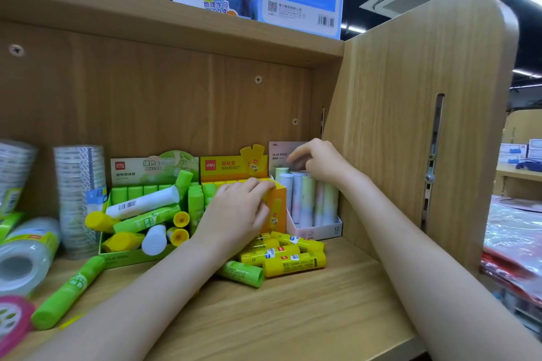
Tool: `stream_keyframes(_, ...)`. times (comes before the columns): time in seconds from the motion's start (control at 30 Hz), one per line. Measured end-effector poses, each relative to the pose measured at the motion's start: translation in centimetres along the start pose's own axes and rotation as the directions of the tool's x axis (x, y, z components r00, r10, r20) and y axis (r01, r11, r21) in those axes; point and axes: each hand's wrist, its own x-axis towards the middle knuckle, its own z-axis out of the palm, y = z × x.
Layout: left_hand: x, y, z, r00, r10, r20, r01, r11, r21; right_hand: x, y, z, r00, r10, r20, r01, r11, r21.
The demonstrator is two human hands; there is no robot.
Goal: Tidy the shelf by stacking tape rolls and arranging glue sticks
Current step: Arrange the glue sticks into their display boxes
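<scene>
Shelf (pixel 293 311), right-hand bay. Three glue-stick display boxes stand in a row at the back: green box (pixel 152 173), orange box (pixel 234 168), pale box (pixel 319 231).

Left hand (pixel 239 211) grips the front right corner of the orange box, fingers curled over its rim. Right hand (pixel 318 160) is above the pastel sticks (pixel 308 199) standing in the pale box, fingers curled down at their caps; whether it pinches one I cannot tell, as the fingertips are blurred.

Loose yellow sticks (pixel 290 258) lie in a heap on the board just in front of the orange box; one green stick (pixel 243 272) lies among them, another green stick (pixel 67 291) further left. The green box holds a jumble of mixed sticks.

Tape rolls (pixel 80 184) are stacked at the left, more lying beside them.

Judgement: step in hand is squaring the boxes. Steady the orange box, press the pastel sticks upright and flush, then sort loose sticks by colour, caps up.
</scene>
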Motion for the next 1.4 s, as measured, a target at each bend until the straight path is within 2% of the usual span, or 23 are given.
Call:
stream_keyframes(0.27,-0.1,0.0,-0.2,1.000,-0.011,0.027,0.012,0.999,-0.036,-2.8,-0.3,-1.4,0.998,-0.046,-0.051,0.045,0.998,-0.031)
stream_keyframes(0.4,-0.1,0.1,-0.3,0.999,-0.012,0.033,0.013,0.999,-0.037,-3.5,-0.4,-1.2,0.995,-0.093,0.035,0.096,0.991,-0.095)
stream_keyframes(0.5,-0.2,0.1,-0.4,0.999,-0.017,0.035,0.018,0.999,-0.036,-2.3,-1.9,-0.6,0.991,-0.122,0.052,0.126,0.989,-0.073)
stream_keyframes(0.8,-0.2,0.1,-0.4,0.998,-0.021,0.056,0.024,0.998,-0.053,1.3,-4.0,1.6,0.996,-0.030,0.084,0.052,0.962,-0.267)
stream_keyframes(1.0,-0.2,0.0,-0.4,0.998,-0.024,0.059,0.028,0.998,-0.057,1.1,-3.8,1.0,0.993,0.034,0.110,-0.014,0.984,-0.177)
stream_keyframes(1.17,-0.2,0.1,-0.5,0.997,-0.023,0.072,0.027,0.998,-0.049,1.4,-3.6,1.2,0.997,0.075,0.034,-0.070,0.988,-0.136)
stream_keyframes(1.4,-0.3,0.0,-0.4,0.998,-0.026,0.064,0.029,0.999,-0.046,0.9,-3.9,1.3,0.998,0.013,0.068,-0.006,0.995,-0.099)
